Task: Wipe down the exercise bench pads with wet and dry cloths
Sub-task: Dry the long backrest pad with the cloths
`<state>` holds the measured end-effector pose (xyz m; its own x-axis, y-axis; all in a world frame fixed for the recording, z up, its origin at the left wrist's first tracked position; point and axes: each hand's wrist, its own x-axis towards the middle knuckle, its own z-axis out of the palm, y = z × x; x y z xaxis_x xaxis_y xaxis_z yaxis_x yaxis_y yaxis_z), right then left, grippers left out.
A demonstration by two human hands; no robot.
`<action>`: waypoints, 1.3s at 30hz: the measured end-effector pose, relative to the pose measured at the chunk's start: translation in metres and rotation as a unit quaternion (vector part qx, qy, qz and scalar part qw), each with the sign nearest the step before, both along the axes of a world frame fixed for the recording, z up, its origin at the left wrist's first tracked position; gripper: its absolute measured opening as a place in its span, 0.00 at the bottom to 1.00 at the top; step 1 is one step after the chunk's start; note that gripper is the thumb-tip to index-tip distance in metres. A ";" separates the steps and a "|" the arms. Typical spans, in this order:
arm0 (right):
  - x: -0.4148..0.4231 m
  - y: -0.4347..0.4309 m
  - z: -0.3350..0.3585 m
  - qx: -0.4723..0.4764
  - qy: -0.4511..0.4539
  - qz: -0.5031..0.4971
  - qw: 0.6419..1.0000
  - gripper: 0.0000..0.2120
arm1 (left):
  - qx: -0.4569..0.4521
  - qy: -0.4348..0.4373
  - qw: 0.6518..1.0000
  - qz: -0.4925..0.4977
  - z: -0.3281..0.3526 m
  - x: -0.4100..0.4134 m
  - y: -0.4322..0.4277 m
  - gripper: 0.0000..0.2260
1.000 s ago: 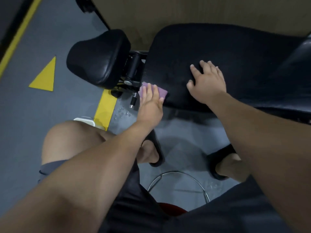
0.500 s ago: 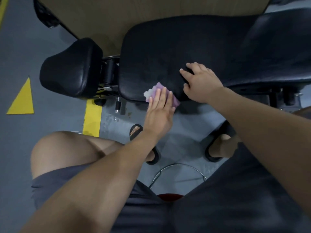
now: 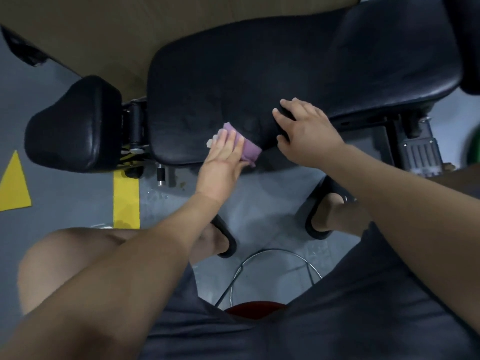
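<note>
The large black bench pad point(image 3: 259, 81) fills the upper middle of the head view. A smaller black pad point(image 3: 75, 126) sits to its left, joined by a metal bracket. My left hand point(image 3: 223, 157) presses a purple cloth point(image 3: 248, 148) flat against the big pad's near edge, fingers straight. My right hand point(image 3: 306, 133) rests just right of the cloth, fingers bent over the same edge of the pad.
A grey floor carries a yellow stripe point(image 3: 126, 203) and a yellow triangle point(image 3: 14, 183). Below my arms are my knees, two feet in black sandals, and a bucket with a wire handle point(image 3: 272, 266). The bench's metal frame point(image 3: 415, 141) stands at the right.
My left hand has slid the purple cloth to the right along the pad's near edge, closer to my right hand. The right hand's fingers have curled onto the edge.
</note>
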<state>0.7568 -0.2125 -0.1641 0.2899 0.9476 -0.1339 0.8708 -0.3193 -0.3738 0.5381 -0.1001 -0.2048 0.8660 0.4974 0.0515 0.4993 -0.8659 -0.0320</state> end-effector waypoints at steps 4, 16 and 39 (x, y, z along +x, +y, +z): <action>0.012 -0.007 0.001 -0.004 0.006 -0.011 1.000 0.28 | 0.020 -0.005 0.998 -0.059 -0.013 0.047 -0.019 0.25; 0.010 0.002 0.009 -0.024 0.027 -0.036 0.999 0.28 | 0.001 -0.038 0.997 -0.070 0.002 -0.057 0.025 0.21; 0.024 -0.028 -0.008 0.006 -0.026 -0.058 0.998 0.31 | -0.018 -0.113 0.981 -0.156 -0.018 0.099 -0.029 0.23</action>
<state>0.7808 -0.2408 -0.1724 0.4034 0.9090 -0.1051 0.8471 -0.4144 -0.3326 0.6369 -0.1294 -0.2228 0.9448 0.2146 0.2476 0.2001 -0.9763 0.0824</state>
